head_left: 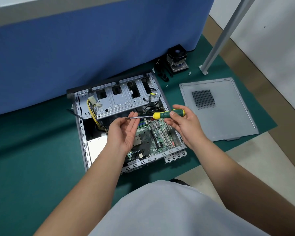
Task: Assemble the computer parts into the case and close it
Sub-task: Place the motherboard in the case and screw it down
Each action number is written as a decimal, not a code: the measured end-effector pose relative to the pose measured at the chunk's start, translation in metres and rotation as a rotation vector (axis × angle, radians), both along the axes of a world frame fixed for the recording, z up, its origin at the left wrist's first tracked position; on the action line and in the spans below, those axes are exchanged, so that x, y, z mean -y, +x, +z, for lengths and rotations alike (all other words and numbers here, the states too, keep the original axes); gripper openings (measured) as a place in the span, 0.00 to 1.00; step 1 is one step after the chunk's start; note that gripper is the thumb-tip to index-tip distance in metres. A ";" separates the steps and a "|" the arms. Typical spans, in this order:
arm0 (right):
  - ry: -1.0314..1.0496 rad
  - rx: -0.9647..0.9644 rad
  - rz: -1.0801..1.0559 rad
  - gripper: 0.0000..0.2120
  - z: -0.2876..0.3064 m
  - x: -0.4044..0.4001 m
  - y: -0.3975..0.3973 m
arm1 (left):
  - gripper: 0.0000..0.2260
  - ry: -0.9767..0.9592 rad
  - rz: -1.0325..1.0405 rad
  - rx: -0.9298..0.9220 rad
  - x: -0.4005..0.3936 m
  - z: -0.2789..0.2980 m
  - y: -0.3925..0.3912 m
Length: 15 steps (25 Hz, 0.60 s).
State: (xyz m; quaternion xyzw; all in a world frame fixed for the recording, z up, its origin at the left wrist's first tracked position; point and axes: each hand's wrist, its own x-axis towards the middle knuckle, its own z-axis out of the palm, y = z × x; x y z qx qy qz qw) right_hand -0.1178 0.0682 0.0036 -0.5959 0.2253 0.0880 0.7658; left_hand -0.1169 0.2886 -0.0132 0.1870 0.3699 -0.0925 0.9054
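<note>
An open grey computer case (83,133) lies on its side on a green mat, with the green motherboard (157,133) inside and a metal drive cage (123,97) at its far end. My right hand (182,123) grips the green and yellow handle of a screwdriver (167,114) held level above the case. My left hand (126,130) is palm up with straight fingers, its fingertips touching the screwdriver's tip, where a small screw seems to sit. The grey side panel (226,114) lies flat to the right of the case. A CPU cooler with fan (177,60) stands behind it.
A blue cloth-covered table front (92,48) rises just behind the case. A grey metal post (220,38) stands at the back right. Loose screws (189,73) lie on the green mat (32,159) near the cooler. Yellow power cables (91,106) hang inside the case's left side.
</note>
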 end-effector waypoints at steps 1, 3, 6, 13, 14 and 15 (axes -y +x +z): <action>-0.010 0.011 0.003 0.15 0.001 0.000 0.000 | 0.07 0.005 -0.002 -0.006 0.000 0.000 0.000; -0.032 0.035 0.010 0.15 0.003 -0.001 -0.001 | 0.07 0.011 -0.008 -0.018 0.000 0.000 0.000; -0.078 0.076 0.029 0.15 0.007 -0.003 -0.002 | 0.06 0.029 -0.028 -0.033 0.000 -0.001 0.000; -0.261 0.215 0.148 0.15 0.011 -0.007 -0.007 | 0.06 0.094 -0.084 -0.083 -0.002 -0.002 0.000; -0.289 0.224 0.160 0.15 0.012 -0.008 -0.007 | 0.06 0.086 -0.091 -0.080 -0.003 -0.001 0.000; -0.308 0.228 0.170 0.15 0.011 -0.008 -0.007 | 0.06 0.078 -0.095 -0.076 -0.003 -0.001 0.000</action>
